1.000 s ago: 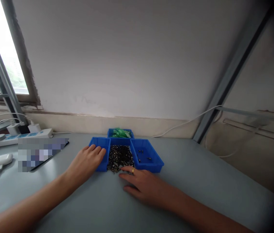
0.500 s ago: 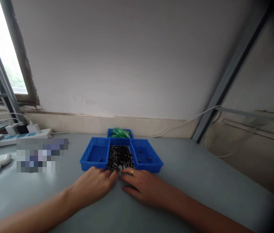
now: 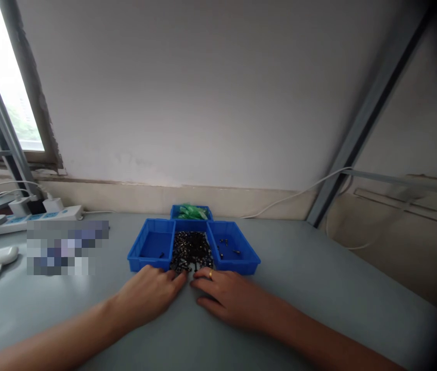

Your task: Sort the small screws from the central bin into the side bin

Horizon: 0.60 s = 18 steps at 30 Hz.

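A pile of small dark and shiny metal screws (image 3: pixel 192 247) lies on the table between two blue trays. At its near left edge is my left hand (image 3: pixel 156 289), fingers curled beside the left tray and thumb close to the index finger; anything between them is hidden. My right hand (image 3: pixel 228 296) rests at the near right edge with fingers stretched and apart, a ring on one of them. Its fingertips are by the loose screws, and I see nothing held. The left blue tray (image 3: pixel 149 265) contains a small dark piece; the right blue tray (image 3: pixel 237 267) contains several small pieces.
Behind the pile stands another blue tray (image 3: pixel 172 211) with a green plastic bag (image 3: pixel 191 212) in it. On the left are a power strip (image 3: pixel 72 213) with plugs, a white case (image 3: pixel 0 256) on a cable, and a blurred-out patch. A wall and metal posts border the table.
Both hands stay almost in place. The right fingers have shifted very slightly, and a few screws at the pile's near edge look a little rearranged.
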Available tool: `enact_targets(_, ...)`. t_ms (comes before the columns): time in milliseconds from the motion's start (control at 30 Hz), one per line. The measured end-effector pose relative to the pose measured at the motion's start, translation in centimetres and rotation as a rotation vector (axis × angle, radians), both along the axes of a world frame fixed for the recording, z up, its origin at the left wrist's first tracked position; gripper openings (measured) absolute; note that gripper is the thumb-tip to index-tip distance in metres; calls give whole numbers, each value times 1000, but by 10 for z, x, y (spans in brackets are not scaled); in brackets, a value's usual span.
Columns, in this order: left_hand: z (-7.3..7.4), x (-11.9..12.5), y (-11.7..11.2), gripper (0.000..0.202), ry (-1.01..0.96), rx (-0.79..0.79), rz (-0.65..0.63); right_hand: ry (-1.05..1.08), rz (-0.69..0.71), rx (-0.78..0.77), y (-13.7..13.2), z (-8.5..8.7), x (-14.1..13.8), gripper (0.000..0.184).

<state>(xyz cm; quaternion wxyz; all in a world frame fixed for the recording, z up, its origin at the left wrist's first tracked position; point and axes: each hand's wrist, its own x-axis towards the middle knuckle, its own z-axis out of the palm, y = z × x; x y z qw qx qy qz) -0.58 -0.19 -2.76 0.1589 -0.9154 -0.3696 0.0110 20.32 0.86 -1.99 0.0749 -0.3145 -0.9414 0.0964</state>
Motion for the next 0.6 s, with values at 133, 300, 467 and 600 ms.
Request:
enact_targets(133, 0, 0, 0, 16, 22, -18, 7, -9, 0, 3, 0, 1, 0, 29)
enact_targets(300, -1, 0, 1, 35, 13, -3, 7, -10, 7, 14, 0, 1, 0, 28)
enact_targets(467, 1, 1, 1, 19, 31, -44, 33, -7, 16, 20, 1, 1, 0, 28)
enact_targets(600, 1, 1, 2, 22, 28, -64, 42, -18, 12, 21, 0, 1, 0, 29)
